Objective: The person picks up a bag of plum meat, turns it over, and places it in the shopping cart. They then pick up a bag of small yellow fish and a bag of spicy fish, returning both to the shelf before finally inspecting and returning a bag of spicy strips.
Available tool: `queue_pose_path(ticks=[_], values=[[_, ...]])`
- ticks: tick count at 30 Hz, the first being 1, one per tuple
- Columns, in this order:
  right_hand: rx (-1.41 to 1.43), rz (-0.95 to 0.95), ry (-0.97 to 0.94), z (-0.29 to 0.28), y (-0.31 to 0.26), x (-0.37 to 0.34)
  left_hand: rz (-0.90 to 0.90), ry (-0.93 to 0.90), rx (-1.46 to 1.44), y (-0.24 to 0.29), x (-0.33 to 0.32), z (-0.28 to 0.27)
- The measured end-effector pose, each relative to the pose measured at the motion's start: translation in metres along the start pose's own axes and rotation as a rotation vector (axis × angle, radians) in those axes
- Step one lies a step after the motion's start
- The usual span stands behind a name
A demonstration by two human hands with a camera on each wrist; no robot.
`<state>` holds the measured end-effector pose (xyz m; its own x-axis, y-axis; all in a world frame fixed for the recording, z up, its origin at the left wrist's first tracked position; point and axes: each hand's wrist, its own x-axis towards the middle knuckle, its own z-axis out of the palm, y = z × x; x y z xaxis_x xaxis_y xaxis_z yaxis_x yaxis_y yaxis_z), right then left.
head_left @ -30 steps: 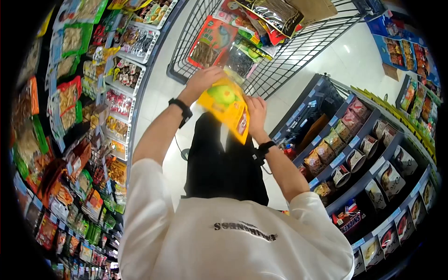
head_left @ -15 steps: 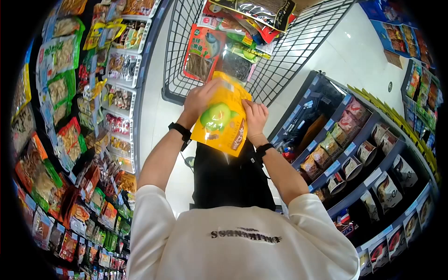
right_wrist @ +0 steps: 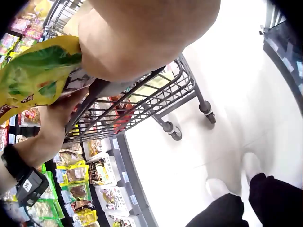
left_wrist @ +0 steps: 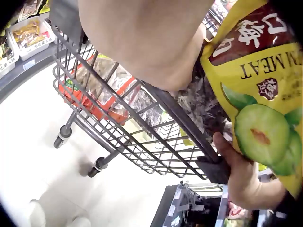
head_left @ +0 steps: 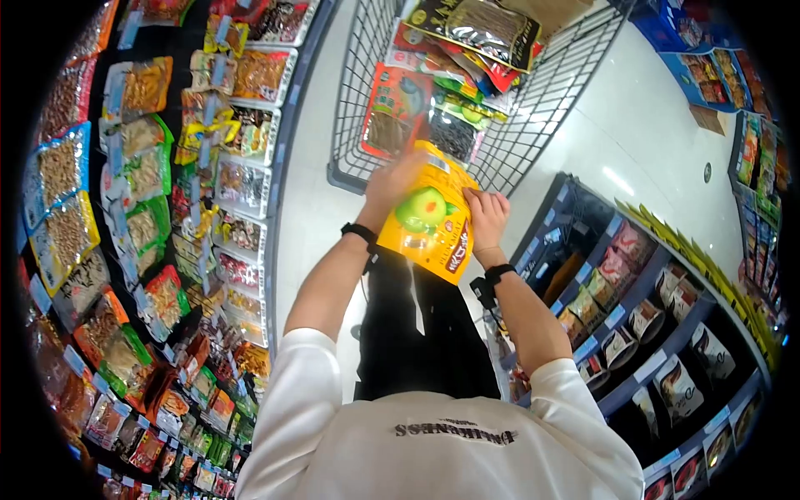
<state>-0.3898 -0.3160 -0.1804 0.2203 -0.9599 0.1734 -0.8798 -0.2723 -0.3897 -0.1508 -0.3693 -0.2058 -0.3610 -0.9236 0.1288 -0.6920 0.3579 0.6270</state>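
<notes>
A yellow bag of plum meat [head_left: 427,218], printed with a green cut plum, is held up by both hands in front of the legs, at the near end of the shopping cart [head_left: 351,180]. My left hand [head_left: 393,180], blurred in the head view, grips its upper left edge. On the opposite edge, my right hand [head_left: 489,215] pinches the bag between thumb and fingers. The left wrist view shows the bag's front [left_wrist: 258,94] close up, with the right hand [left_wrist: 247,182] at its side. Its back [right_wrist: 40,78] appears in the right wrist view, beside the left hand [right_wrist: 57,118].
Inside the cart lie a red snack pack [head_left: 392,112], a clear pack of dark food [head_left: 454,136], a black pack [head_left: 475,29] and others. Shelves of bagged snacks [head_left: 142,171] line the left. A low tiered shelf [head_left: 621,287] stands to the right.
The bag was tilted one second ago; its printed front has since turned toward the head camera. Both hands stay on it. The cart, bag and hands now appear further right in the head view.
</notes>
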Motion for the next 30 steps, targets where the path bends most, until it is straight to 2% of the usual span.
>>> queue_pose_path(ticks=[4, 7, 10, 13, 17, 28, 29, 30], values=[[-0.032, 0.029, -0.033, -0.001, 0.012, 0.044, -0.055, -0.127, 0.041, -0.018, 0.049, -0.003], [-0.046, 0.047, -0.051, 0.0, 0.022, 0.08, 0.081, -0.044, 0.017, -0.031, 0.093, -0.012], [-0.075, 0.082, -0.062, 0.003, 0.03, 0.117, 0.009, -0.142, 0.105, -0.037, 0.138, -0.023], [-0.085, 0.105, -0.069, 0.004, 0.047, 0.153, -0.045, -0.252, 0.073, -0.041, 0.184, -0.032], [-0.083, 0.14, -0.066, 0.002, 0.064, 0.2, 0.089, -0.06, 0.0, -0.056, 0.239, -0.033], [-0.053, 0.128, -0.046, -0.002, 0.123, 0.313, 0.108, -0.078, 0.021, -0.09, 0.361, -0.024], [-0.049, 0.124, -0.048, -0.001, 0.131, 0.321, 0.056, -0.177, 0.089, -0.091, 0.368, -0.022], [-0.049, 0.125, -0.053, -0.002, 0.137, 0.329, 0.073, -0.164, 0.097, -0.094, 0.376, -0.02]])
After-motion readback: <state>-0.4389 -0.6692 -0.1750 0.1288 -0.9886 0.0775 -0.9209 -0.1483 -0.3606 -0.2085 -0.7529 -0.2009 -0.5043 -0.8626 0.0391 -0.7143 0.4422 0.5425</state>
